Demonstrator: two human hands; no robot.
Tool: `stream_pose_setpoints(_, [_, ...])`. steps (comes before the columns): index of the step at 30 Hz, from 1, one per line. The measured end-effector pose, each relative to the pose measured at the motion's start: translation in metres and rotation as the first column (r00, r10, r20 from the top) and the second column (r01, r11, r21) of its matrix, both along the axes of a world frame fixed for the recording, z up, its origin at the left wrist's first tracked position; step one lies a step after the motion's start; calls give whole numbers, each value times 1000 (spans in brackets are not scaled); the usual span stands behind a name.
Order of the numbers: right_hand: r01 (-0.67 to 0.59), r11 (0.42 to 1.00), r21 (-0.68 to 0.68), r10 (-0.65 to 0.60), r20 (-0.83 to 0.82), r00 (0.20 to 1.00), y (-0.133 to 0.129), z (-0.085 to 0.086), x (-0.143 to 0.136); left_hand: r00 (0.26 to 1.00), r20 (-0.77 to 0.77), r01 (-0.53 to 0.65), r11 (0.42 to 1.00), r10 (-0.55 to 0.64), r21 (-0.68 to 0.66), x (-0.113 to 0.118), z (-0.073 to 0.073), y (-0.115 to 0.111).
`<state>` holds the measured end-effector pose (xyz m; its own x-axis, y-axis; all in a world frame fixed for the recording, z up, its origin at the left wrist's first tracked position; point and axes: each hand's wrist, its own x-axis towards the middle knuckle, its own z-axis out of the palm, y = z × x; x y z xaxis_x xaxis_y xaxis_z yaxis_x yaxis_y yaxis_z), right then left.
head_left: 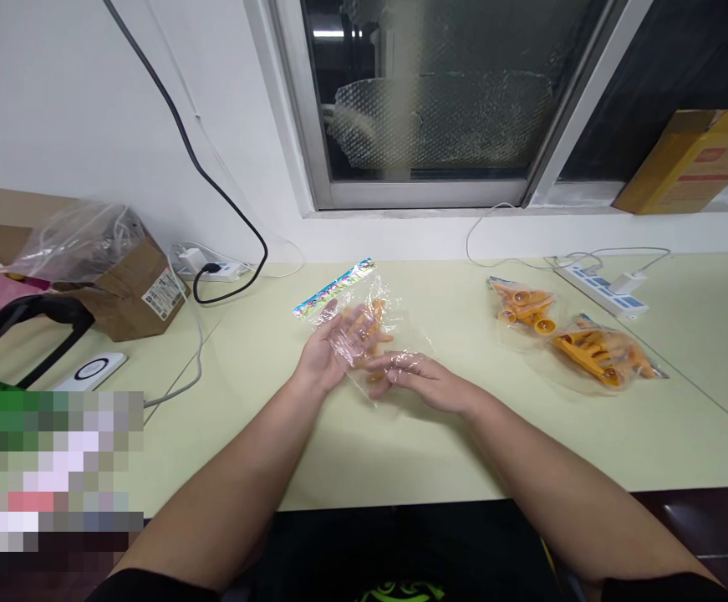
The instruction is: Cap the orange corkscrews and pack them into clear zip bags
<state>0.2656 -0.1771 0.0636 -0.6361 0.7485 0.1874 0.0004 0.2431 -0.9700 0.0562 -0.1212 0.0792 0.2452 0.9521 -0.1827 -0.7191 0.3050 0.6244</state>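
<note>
Above the table's middle, a clear plastic bag point(379, 322) with a colourful printed header strip holds several small orange pieces. My left hand point(329, 347) supports the bag from its left side, fingers partly seen through the film. At the bag's lower right, my right hand point(423, 380) has its fingers bent round the plastic edge. Two more clear bags lie on the table to the right: one with orange pieces point(523, 309), and just in front of it another with orange parts point(602, 351).
Power strips rest at the back right point(602, 288) and back left point(231, 272) of the pale table point(351, 468). An open cardboard box point(129, 293), a black handle point(56, 309) and a white charging pad point(91, 370) occupy the left. Cables cross nearby.
</note>
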Motion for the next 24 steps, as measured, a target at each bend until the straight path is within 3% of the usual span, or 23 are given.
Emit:
stream_pose_setpoints(3, [40,999,-3,-40,-59,997,-1,-1,4,996,18,-87,996,87,-9,-9,6,7])
stream_pose_setpoints(5, [211,977,43,-203,-138,969,1,-3,9,988,40,-148,989,148,-11,-19,12,13])
stream_pose_setpoints(7, [459,879,128,-434,-187,881,5,-5,15,972,81,-221,975,220,-3,-31,19,18])
stream_pose_setpoints(9, [607,763,221,-586,-157,795,9,-8,19,948,139,-289,957,287,-1,-42,24,23])
stream_pose_setpoints(11, [560,758,334,-585,-33,811,13,-11,19,928,178,-329,944,327,-23,-47,26,25])
stream_pose_setpoints(14, [279,838,468,-429,251,868,14,-18,12,926,176,-323,942,334,-90,-46,23,26])
stream_pose_setpoints(17, [81,861,503,-349,468,812,11,-24,3,942,148,-284,951,301,-123,-40,17,27])
stream_pose_setpoints(19, [54,858,511,-359,521,775,10,-25,0,951,129,-268,957,281,-114,-36,13,28])
stream_pose_setpoints(24, [129,841,526,-442,528,726,10,-18,8,957,103,-261,960,271,-103,-34,8,28])
